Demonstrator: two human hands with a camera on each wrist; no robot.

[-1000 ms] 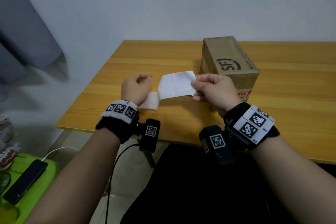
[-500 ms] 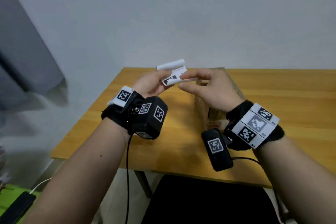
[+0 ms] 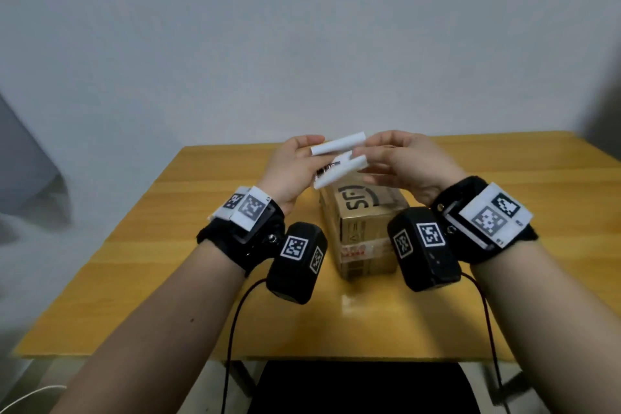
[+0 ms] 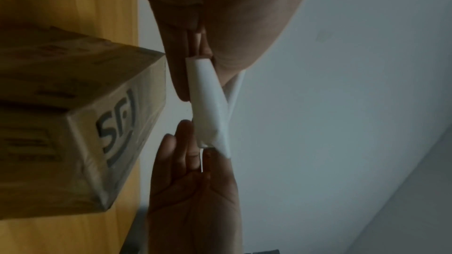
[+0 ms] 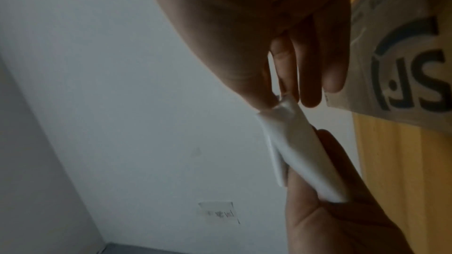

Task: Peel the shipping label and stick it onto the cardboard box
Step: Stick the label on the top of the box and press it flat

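Above the cardboard box (image 3: 364, 222), both hands (image 3: 292, 166) (image 3: 408, 161) pinch the curled shipping label (image 3: 339, 158); adhesive could fold onto itself.

I see wooden table (image 3: 174, 266) at middle. White wall (image 3: 302, 37) at 12 o'clock. Black chair seat (image 3: 363, 386) at 6 o'clock. Grey curtain (image 3: 20, 172) at 9 o'clock.

Both hands pinch curled label (image 4: 208, 101) beside box (image 4: 80, 123).
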